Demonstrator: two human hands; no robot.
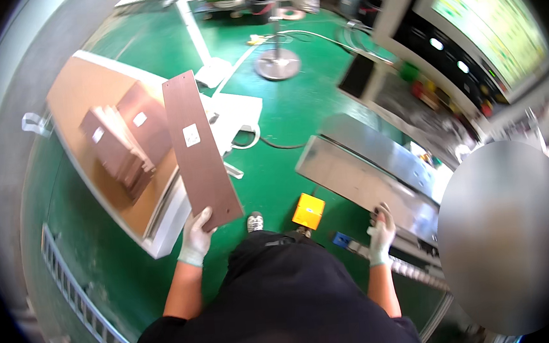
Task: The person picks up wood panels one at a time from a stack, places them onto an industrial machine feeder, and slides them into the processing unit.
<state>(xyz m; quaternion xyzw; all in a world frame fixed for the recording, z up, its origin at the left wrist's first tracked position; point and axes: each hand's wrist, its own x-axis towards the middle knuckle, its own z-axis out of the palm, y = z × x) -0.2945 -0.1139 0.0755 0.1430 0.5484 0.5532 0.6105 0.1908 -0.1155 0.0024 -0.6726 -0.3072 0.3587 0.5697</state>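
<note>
My left hand (197,235), in a pale glove, grips the lower end of a long brown board (205,170). This flat board has a white label and small holes near its ends, and it stretches up and away from me. Beyond it on the left, more brown boards (114,145) with white labels lie stacked on a tan tabletop (68,91). My right hand (381,233), gloved too, is at the near edge of a long metal machine bed (366,183). Its fingers are curled with dark tips, and what they hold, if anything, I cannot make out.
On the green floor ahead of me sits a yellow foot pedal (308,211). A machine with a lit screen (494,19) stands at the right, beside a blurred grey oval panel (510,237). Further off are a round-based stand fan (278,64) and loose cables. A ladder-like blue-grey frame (82,303) lies at left.
</note>
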